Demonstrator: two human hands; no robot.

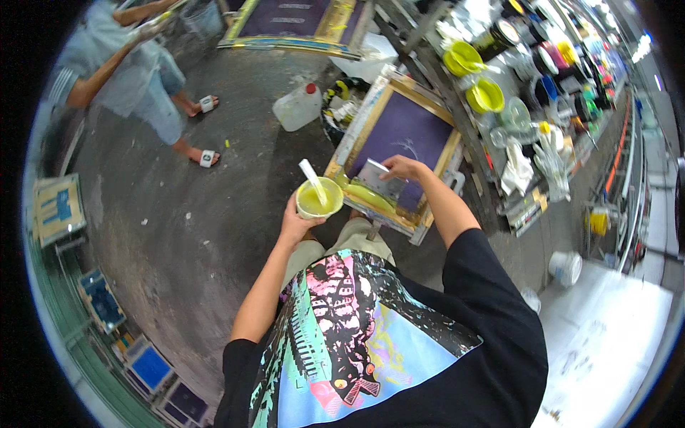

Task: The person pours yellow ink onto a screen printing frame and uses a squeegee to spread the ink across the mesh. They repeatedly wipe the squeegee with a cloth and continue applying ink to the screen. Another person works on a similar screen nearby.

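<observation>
My left hand is wrapped round a white plastic tub of yellow-green ink. A white spatula leans in it, its handle sticking up over the rim. My right hand grips the edge of a flat, greyish scraper, which is tilted over a screen-printing frame. The frame has wooden sides and a dark purple mesh. A thick band of yellow-green ink lies along the mesh's near end, just below the scraper. Whether the scraper touches the mesh, I cannot tell.
To the right, a crowded bench holds yellow ink tubs, bottles and jars. Beyond the frame stand a jug with a red cap and another screen. A person in sandals is at the upper left. Several screens line the left side.
</observation>
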